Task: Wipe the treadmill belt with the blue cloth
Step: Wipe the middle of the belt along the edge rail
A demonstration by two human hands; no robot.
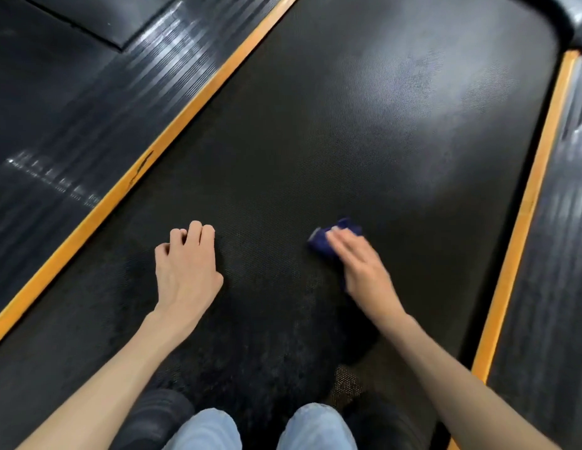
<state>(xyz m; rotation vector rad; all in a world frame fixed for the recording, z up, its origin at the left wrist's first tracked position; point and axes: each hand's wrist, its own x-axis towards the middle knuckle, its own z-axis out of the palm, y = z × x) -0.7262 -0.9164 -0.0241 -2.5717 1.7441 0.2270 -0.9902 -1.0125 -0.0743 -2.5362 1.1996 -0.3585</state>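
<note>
1. Currently at work: right hand [361, 264], laid over cloth [327, 240], fingers stretched fairly straight, pressing it onto belt [315, 125]. Blurred, so thumb placement unreadable. Flat press judged to spread pressure across the fabric for a wiping stroke.
2. Cloth: dark blue, bunched small, on the belt right of centre. Mostly under the right fingers, 1 corner poking out ahead, a sliver showing below the palm.
3. Left hand [185, 264]: on the belt left of centre, well apart from the cloth, fingers loosely bent with tips down, holding nothing. Judged a prop, bearing weight during the forward lean.
4. Belt: black, finely dotted, dull sheen farther ahead. Darker mottled patch nearer the knees, possibly damp, not certain. Far portion judged not yet wiped.
5. Orange edging, 2 pieces: left strip [153, 151] and right strip [526, 206], bordering the belt on either side.
6. Ribbed treads, 2 pieces: left rail [88, 92] and right rail [559, 254], black, glossy, outside the strips.
7. Knees [211, 430]: light blue jeans, at the bottom edge, above the belt. Dark shape beside them, apparently a shoe [156, 414]. Crouch judged, keeping both hands within reach of the surface.
8. Room: nothing beyond the treadmill in view. Overhead lighting inferred from reflections on belt and rails.
</note>
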